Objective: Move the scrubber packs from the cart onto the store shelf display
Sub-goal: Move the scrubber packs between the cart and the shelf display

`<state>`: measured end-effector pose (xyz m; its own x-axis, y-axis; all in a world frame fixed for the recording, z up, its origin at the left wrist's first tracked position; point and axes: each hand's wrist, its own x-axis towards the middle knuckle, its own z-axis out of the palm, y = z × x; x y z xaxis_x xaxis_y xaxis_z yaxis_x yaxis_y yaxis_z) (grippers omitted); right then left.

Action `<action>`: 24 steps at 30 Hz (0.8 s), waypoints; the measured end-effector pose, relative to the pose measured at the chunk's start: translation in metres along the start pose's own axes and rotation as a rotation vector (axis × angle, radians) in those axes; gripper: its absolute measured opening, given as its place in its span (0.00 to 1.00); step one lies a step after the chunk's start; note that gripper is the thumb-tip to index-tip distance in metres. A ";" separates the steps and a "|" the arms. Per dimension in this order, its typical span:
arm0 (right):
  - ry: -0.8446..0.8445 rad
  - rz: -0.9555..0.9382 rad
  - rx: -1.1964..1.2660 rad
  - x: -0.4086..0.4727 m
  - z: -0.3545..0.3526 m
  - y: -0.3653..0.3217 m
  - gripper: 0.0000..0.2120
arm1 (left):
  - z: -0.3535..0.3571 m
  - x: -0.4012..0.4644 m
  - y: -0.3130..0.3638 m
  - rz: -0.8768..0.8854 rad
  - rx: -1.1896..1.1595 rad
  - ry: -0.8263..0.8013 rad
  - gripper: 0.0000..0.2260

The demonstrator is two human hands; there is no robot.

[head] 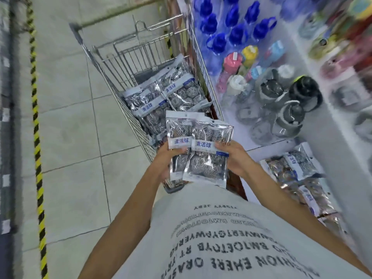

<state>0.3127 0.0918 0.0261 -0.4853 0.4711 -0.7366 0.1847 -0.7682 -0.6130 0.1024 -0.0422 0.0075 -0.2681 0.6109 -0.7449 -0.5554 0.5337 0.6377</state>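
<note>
Nearest, the person's left hand and right hand each gripped a scrubber pack, fingers curled round the lower halves. The left pack and the right pack overlapped, held up over the near end of the cart.

To do this step well, I would judge the packs should be squared together and carried right and down to the packs on the shelf, laid flat with labels up so they match those already there. The film looked slick, so a firm grip near the middle would keep them from sliding apart.

The packs were flat, glossy clear pouches with white header strips and a blue-lettered label band; inside were coiled, silvery wire balls. Those on the near right shelf seemed to hold some coppery ones too.

Farther off, more packs in the cart lay heaped against its thin wire sides. Beyond, on the right, stood plastic bottles with coloured lids and blue-capped bottles, blurred.
</note>
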 end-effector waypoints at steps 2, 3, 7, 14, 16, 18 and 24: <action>0.069 -0.027 0.037 -0.017 -0.002 0.010 0.21 | 0.001 -0.003 0.001 -0.007 0.015 -0.042 0.20; 0.096 -0.049 0.071 -0.027 -0.002 0.016 0.24 | 0.002 -0.006 0.002 -0.010 0.031 -0.070 0.20; 0.217 -0.136 0.186 -0.067 -0.007 0.048 0.24 | 0.015 -0.022 0.003 -0.006 0.164 -0.224 0.20; 0.413 -0.211 0.446 -0.137 -0.023 0.121 0.25 | 0.037 -0.019 -0.027 -0.003 0.325 -0.430 0.42; 0.466 -0.238 0.519 -0.154 -0.030 0.142 0.24 | 0.053 -0.036 -0.034 -0.018 0.373 -0.478 0.25; 0.514 -0.258 0.561 -0.169 -0.038 0.160 0.26 | 0.067 -0.043 -0.046 -0.048 0.426 -0.536 0.15; 0.653 -0.301 0.725 -0.203 -0.070 0.201 0.16 | 0.116 -0.048 -0.070 -0.102 0.549 -0.634 0.15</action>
<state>0.5082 -0.1278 0.0323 0.1745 0.6659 -0.7254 -0.5351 -0.5543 -0.6375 0.2458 -0.0408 0.0219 0.3463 0.6694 -0.6573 -0.0480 0.7123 0.7002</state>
